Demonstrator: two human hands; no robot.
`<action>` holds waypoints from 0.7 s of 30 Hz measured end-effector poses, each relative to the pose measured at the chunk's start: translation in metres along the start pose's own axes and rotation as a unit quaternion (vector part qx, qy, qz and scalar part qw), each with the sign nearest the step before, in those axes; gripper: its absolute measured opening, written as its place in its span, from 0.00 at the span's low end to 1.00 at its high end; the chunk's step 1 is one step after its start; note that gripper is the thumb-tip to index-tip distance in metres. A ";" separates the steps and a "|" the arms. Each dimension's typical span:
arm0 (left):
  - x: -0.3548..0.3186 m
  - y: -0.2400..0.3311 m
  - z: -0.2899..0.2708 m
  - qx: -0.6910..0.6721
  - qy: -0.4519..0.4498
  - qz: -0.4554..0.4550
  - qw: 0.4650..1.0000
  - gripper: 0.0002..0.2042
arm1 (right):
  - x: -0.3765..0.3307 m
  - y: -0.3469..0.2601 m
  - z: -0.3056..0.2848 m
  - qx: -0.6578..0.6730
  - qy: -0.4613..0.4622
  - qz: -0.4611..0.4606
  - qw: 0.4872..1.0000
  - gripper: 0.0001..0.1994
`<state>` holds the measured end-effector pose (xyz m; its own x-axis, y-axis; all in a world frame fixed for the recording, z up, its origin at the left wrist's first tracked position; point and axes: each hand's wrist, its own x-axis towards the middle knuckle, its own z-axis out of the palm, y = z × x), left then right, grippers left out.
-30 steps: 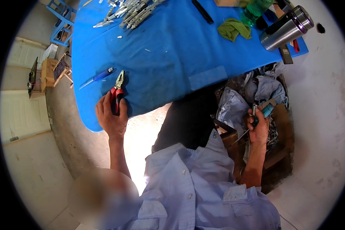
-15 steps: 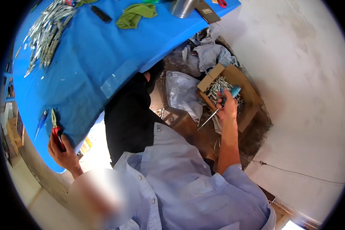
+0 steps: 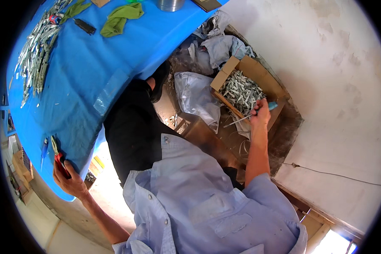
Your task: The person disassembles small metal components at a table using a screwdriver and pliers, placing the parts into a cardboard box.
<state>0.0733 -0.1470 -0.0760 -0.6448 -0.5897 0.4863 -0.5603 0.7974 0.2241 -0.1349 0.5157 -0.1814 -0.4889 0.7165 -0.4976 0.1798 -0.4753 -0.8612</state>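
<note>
My left hand [image 3: 73, 183] rests at the near left edge of the blue-covered table, its fingers closed round the red handles of a pair of pliers [image 3: 58, 156], jaws pointing away from me. Beside the pliers lies a slim blue pen-like tool [image 3: 44, 153]. At the right, my right hand [image 3: 261, 116] grips a screwdriver [image 3: 273, 105] with a teal handle, its shaft slanting down to the left. That hand is over the near side of an open cardboard box [image 3: 264, 72], which holds a heap of small metallic strips [image 3: 241, 89].
A large pile of thin metallic strips [image 3: 39, 59] covers the table's far left. Behind are a black tool [image 3: 84, 26], a green cloth [image 3: 120, 19] and a metal cup [image 3: 170, 4]. Plastic bags [image 3: 197, 97] lie by the box, near a pale wall [image 3: 334, 106].
My right hand has drawn back from over the strips to the box's near side, and the screwdriver has tilted flatter. My left hand keeps its hold on the pliers. The whole view has shifted.
</note>
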 end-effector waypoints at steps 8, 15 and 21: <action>0.001 -0.002 0.000 0.007 -0.001 0.009 1.000 0.25 | -0.028 0.062 0.010 0.013 -0.056 0.126 0.990 0.09; 0.001 -0.008 -0.002 0.000 -0.014 0.016 1.000 0.25 | -0.012 0.053 -0.008 0.012 -0.061 0.130 0.990 0.07; 0.010 -0.012 -0.008 -0.016 -0.079 0.025 0.996 0.28 | 0.014 0.045 -0.051 0.026 -0.040 0.169 0.984 0.07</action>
<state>0.0777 -0.1621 -0.0669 -0.7460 -0.5605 0.3598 -0.5106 0.8281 0.2313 -0.0904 0.5301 -0.2329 -0.4750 0.4713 -0.7431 0.3003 -0.7070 -0.6403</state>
